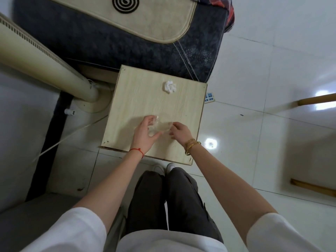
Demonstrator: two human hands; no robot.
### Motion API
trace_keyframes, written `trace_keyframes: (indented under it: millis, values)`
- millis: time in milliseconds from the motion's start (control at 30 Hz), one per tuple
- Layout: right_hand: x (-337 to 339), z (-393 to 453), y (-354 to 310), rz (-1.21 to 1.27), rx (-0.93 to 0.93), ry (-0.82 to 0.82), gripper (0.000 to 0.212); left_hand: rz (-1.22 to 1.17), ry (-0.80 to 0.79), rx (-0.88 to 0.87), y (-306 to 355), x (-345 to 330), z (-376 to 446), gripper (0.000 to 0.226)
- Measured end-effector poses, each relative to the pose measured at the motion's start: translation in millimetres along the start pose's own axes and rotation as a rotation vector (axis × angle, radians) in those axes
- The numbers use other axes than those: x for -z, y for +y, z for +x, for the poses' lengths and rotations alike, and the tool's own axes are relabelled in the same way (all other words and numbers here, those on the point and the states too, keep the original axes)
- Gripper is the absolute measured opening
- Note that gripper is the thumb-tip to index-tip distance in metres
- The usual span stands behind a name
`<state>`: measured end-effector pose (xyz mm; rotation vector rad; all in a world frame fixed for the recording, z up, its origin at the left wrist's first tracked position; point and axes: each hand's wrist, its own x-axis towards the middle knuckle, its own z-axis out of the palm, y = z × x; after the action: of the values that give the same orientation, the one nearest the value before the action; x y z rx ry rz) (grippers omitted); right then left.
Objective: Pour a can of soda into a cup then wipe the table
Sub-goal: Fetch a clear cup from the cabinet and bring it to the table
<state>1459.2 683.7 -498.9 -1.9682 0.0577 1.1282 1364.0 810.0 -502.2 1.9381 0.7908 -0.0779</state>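
A clear plastic cup [161, 125] stands near the front middle of the small pale wooden table [138, 95]. My left hand [144, 134] curls round the cup's left side, thumb under its near edge. My right hand [179, 132] pinches the cup's right rim with its fingertips. A crumpled white tissue [170, 86] lies on the table's far side, apart from both hands. No soda can is in view.
A dark mattress with a cream mat [127, 17] lies beyond the table. A cream pipe [45, 57] runs along the left. A power strip [210, 97] sits on the white tiled floor to the right. My legs [174, 197] are below the table's near edge.
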Motion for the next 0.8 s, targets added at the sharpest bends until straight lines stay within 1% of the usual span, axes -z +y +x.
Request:
trace_keyframes:
  millis: [233, 433, 567, 800]
  values:
    - [20, -73, -48, 0.112, -0.037, -0.054, 0.034, -0.044, -0.004, -0.034, 63, 47, -45, 0.064]
    - [39, -150, -88, 0.216, -0.017, -0.072, 0.033, -0.080, 0.010, -0.075, 129, 86, -93, 0.062]
    - [48, -192, -97, 0.263, -0.008, -0.074, 0.032, -0.078, -0.018, -0.111, 159, 102, -124, 0.062]
    - [59, -247, -90, 0.331, -0.017, -0.046, 0.030, -0.076, -0.101, -0.151, 183, 110, -169, 0.063]
